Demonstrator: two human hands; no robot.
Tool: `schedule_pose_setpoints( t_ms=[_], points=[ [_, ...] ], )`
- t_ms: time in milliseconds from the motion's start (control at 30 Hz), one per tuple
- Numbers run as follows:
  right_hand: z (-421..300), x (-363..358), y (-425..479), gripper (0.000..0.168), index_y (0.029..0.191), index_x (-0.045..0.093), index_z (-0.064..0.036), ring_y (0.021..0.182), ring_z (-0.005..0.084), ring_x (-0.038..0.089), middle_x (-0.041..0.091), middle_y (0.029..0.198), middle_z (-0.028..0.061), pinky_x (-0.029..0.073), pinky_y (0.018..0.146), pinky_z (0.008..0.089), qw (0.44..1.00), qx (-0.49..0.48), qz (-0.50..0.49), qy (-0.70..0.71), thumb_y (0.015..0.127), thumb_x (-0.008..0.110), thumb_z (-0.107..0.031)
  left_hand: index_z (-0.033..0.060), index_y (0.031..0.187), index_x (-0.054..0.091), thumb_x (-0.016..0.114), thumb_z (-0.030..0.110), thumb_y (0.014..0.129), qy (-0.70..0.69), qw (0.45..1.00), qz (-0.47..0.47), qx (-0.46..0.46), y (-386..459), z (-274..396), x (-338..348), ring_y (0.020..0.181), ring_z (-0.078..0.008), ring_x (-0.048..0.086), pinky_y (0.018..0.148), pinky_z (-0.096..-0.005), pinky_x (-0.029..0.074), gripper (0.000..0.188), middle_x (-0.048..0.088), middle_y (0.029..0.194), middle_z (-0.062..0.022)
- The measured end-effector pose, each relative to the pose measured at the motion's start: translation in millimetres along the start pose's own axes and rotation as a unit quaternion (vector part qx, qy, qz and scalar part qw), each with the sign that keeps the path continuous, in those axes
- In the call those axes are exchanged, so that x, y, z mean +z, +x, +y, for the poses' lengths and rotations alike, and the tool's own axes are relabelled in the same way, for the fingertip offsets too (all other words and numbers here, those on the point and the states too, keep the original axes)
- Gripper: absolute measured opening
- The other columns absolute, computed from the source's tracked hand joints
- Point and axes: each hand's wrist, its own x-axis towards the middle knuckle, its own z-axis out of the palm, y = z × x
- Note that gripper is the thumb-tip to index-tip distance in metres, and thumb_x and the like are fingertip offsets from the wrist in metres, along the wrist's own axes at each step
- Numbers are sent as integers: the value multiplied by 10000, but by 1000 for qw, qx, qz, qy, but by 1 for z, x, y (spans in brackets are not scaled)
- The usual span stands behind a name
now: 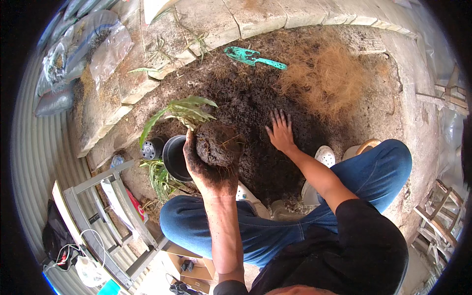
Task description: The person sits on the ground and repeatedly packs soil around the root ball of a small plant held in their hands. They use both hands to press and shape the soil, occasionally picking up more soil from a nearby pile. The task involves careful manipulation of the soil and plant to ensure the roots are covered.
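Observation:
My left hand (212, 177), dark with soil, cradles the root ball (218, 143) of a green leafy plant (186, 112). The plant lies tilted, its leaves pointing to the upper left beyond my thumb. A black plastic pot (177, 158) lies just left of that hand, its mouth partly hidden by it. My right hand (281, 131) rests with spread fingers on the heap of dark soil (254, 99), palm down, holding nothing. Above the soil lies a turquoise hand trowel (254, 58) with soil on its blade. Brown coir-like fibre (328, 79) is piled to the upper right.
Another black pot (150, 148) with a holed base and more leafy plants (161, 180) lie at the left. A metal stepladder (110, 206) and an open cardboard box (193, 263) are at the lower left. Concrete slabs (210, 22) edge the soil. Plastic bags (110, 51) lie at the upper left.

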Motion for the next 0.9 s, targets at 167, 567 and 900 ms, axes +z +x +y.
schedule_pose_setpoints(
  t_ms=[167,567,900],
  points=[
    [4,5,-5,603,1519,259,-125,1430,307,254,239,1573,105,146,1143,603,982,148,4,-116,1016,350,-444,99,1121,616,548,383,937,-19,1000,14,-10,-3,2,0,962,-288,630,873,-486,508,345,659,1048,-89],
    [9,-14,3,520,1443,383,-73,1392,388,259,298,1493,202,183,1121,593,996,7,36,80,997,475,-325,100,1148,601,545,372,935,-16,1000,15,-14,-11,7,-5,989,-273,630,885,-468,512,351,654,1074,-83],
    [5,-8,-34,626,1492,258,-12,1439,384,213,239,1542,226,139,1188,507,981,-161,-80,73,1018,385,-401,106,1169,595,559,385,925,-14,1000,3,-14,-6,4,-10,1005,-288,620,897,-489,498,372,649,1090,-94]
  ],
)
